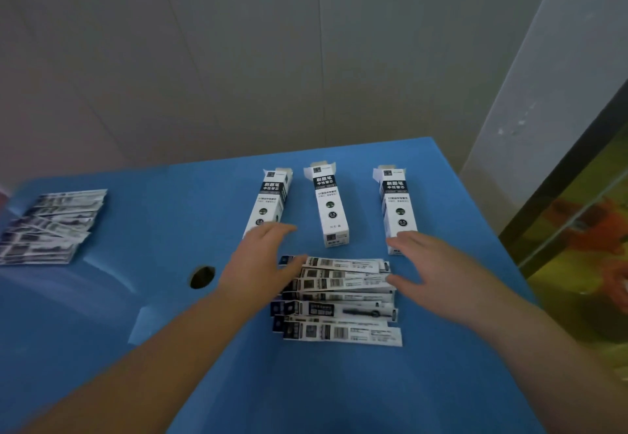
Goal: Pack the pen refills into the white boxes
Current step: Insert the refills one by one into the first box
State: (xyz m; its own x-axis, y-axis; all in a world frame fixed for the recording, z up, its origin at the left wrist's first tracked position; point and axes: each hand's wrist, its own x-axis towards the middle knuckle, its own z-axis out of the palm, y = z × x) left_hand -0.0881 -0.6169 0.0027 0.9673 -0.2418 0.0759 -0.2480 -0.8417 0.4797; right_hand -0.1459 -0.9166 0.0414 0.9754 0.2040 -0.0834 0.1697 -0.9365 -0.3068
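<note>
A blue table (pixel 339 382) fills the lower part of the view, with a pale wall (pixel 238 42) behind it. Both forearms reach in from the near edge toward a fanned pile of packaged pen refills (pixel 339 301) lying flat near the middle of the table. The left hand (pixel 261 260) is at the left end of that pile with its fingers straight and spread, the thumb touching the top packets; it grips nothing. The right hand (pixel 431 270) is at the right end of the pile, fingers likewise straight and loose, its thumb at the packet ends, holding nothing. Beyond the pile three white boxes lie in a row, each with its far end open: the left box (pixel 272 195) partly hidden by the left hand, the middle box (pixel 331 202) in full view, and the right box (pixel 397 202) just beyond the right hand. Well to the left of the pile lies a second heap of packets (pixel 51 226). Just left of the pile, beside the left wrist, is a dark round hole (pixel 203 276) in the table.
</note>
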